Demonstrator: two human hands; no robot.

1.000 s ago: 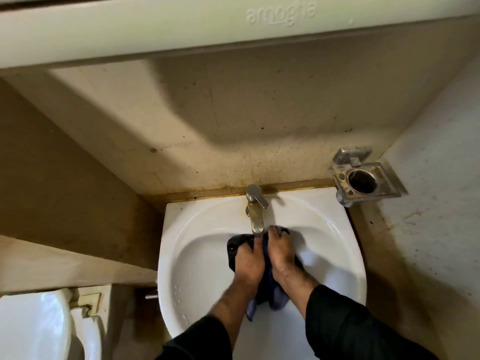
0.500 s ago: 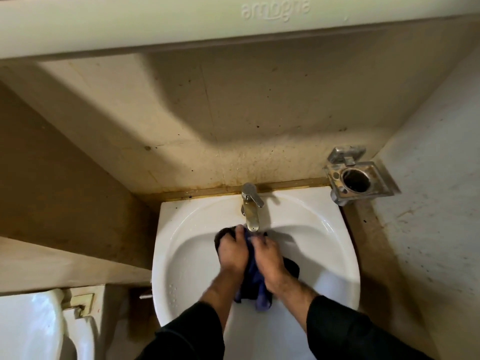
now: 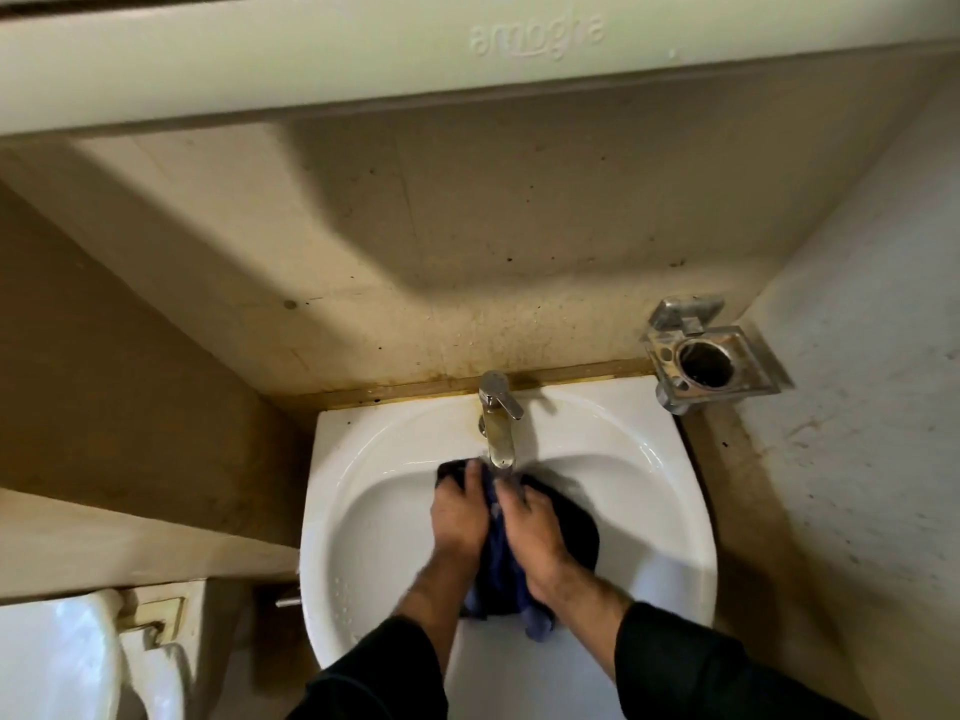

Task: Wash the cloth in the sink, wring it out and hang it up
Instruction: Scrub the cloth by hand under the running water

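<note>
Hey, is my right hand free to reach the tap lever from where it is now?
Probably not yet: the right hand grips the cloth. The lever itself is uncovered, just beyond.

The hands are hiding most of the cloth (image 3: 566,522); beside the sink (image 3: 363,511), the toilet (image 3: 57,662) is running off the frame's edge.

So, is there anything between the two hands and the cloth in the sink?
Nothing visible. The left hand and the right hand both grip the dark blue cloth directly, inside the sink, just under the tap.
</note>
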